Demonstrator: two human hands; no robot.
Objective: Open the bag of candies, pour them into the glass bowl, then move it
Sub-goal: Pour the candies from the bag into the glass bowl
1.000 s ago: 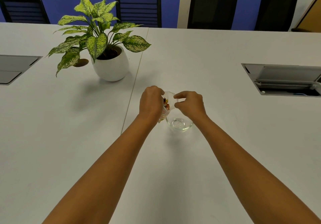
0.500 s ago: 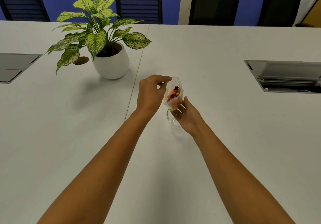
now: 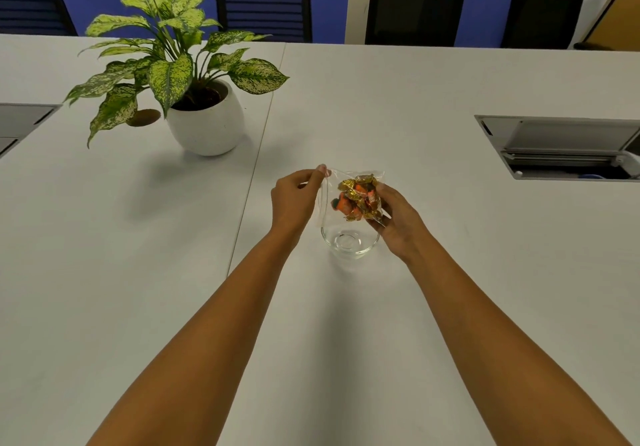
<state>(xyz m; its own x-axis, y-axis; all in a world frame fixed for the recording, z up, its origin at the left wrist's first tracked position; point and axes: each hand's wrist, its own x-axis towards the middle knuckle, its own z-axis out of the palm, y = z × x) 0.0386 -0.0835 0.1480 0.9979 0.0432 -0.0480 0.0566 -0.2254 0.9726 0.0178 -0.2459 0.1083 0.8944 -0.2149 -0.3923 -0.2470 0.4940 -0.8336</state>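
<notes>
A clear plastic bag of candies, wrapped in gold and orange, hangs just above an empty glass bowl on the white table. My left hand pinches the bag's upper left corner between thumb and fingers. My right hand cups the bag's right side from below, where the candies are bunched. The bag covers the bowl's far rim. No candy lies in the bowl.
A potted plant in a white pot stands at the back left. Recessed cable boxes sit in the table at the right and the far left. Black chairs line the far edge.
The bag has been turned from upright to spread sideways over the bowl. My right hand moved from under the bag's bottom to its right side. The left hand shifted to the top corner.
</notes>
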